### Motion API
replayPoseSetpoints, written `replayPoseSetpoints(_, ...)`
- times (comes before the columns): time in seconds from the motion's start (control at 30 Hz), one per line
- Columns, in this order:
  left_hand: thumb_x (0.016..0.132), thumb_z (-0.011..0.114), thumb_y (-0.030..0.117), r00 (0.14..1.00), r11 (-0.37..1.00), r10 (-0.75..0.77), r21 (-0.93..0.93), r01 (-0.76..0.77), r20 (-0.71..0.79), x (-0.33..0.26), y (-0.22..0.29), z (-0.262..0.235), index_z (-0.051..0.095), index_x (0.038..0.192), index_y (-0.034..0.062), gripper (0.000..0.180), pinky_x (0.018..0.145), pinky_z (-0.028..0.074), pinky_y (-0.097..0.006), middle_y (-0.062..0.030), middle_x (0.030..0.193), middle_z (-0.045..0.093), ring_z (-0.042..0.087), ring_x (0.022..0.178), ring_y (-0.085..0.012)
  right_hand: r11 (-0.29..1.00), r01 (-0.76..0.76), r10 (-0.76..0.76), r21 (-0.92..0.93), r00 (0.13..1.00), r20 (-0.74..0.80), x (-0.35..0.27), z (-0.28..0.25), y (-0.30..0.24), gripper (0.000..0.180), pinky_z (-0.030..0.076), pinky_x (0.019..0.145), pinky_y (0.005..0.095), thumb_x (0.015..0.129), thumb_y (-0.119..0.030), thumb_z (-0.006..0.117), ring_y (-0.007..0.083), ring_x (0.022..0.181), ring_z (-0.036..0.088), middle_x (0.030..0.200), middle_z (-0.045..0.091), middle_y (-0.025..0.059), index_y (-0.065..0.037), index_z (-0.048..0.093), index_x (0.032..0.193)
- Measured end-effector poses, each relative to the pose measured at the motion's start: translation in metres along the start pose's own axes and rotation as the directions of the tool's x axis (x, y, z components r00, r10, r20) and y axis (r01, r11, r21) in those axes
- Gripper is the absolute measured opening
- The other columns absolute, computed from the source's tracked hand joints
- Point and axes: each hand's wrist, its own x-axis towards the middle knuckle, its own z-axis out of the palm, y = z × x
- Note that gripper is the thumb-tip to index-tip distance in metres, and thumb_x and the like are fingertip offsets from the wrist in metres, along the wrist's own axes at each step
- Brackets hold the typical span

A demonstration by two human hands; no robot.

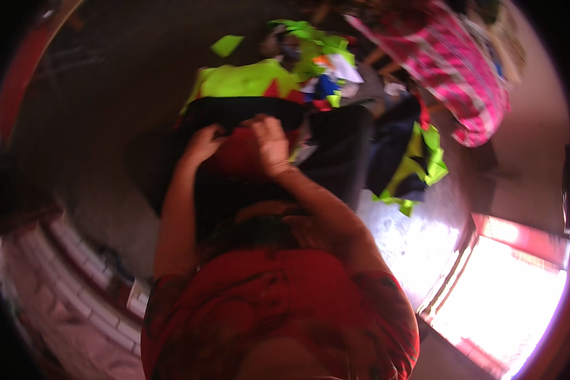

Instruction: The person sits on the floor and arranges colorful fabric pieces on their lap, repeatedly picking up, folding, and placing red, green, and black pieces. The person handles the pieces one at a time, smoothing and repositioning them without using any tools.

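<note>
A: Two hands are on one red piece of cloth (237, 155), which lies over a black fabric panel (234, 111) at the centre of the view, just in front of the person's chest.

B: Confirm the state of each hand.

A: Left hand (202, 144): fingers curled down onto the upper left edge of the red cloth, gripping or pressing it. Right hand (269, 140): closed over the upper right edge, knuckles up, fingers tucked into the fabric. Motion blur prevents telling a pinch from a flat press.

B: Arm pose?

A: Both forearms rise from the lower edge and converge. The left forearm runs nearly straight up; the right angles in from the lower right, wrist bent over the cloth. The hands sit close together, near but not touching.

B: Step in hand?

A: Judged from the grip, the red cloth is being positioned or smoothed against the black panel. Any further move calls for both edges kept level and the cloth held taut so that it does not bunch.

B: Surroundings?

A: A neon yellow-green fabric piece (240, 81) lies just beyond the black panel. Further back sit mixed offcuts (323, 63) in green, white, blue and orange. A dark garment with yellow-green trim (408, 161) lies to the right, and a pink striped cloth (459, 69) at upper right. The floor (405, 234) is bright at lower right, where daylight enters.
</note>
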Motion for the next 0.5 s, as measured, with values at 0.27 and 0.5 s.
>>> replayPoseSetpoints(0.27,0.082,0.065,0.012,1.000,1.000,0.008,-0.021,-0.007,0.028,0.003,0.006,0.002,0.061,0.105,0.0003,0.026,0.075,0.050,-0.034,-0.0163,0.095,0.067,0.065,0.086,-0.0249,0.992,-0.045,0.017,0.115,0.972,0.236,-0.032,0.029,0.019,0.026,0.054,0.072,0.0392,0.074,-0.011,0.064,0.0317,0.097,0.060,0.100,0.061,0.0120,-0.011,0.063,0.101)
replayPoseSetpoints(0.5,0.085,0.063,0.010,0.999,0.999,-0.017,-0.043,0.019,0.042,-0.002,0.001,-0.005,0.060,0.107,0.0017,0.024,0.064,0.049,-0.031,-0.0126,0.086,0.066,0.065,0.073,-0.0196,0.810,-0.450,0.301,0.376,0.870,0.391,0.005,-0.020,0.008,0.032,0.052,0.081,0.0318,0.077,-0.009,0.066,0.0231,0.093,0.063,0.098,0.065,0.0103,-0.007,0.063,0.109)
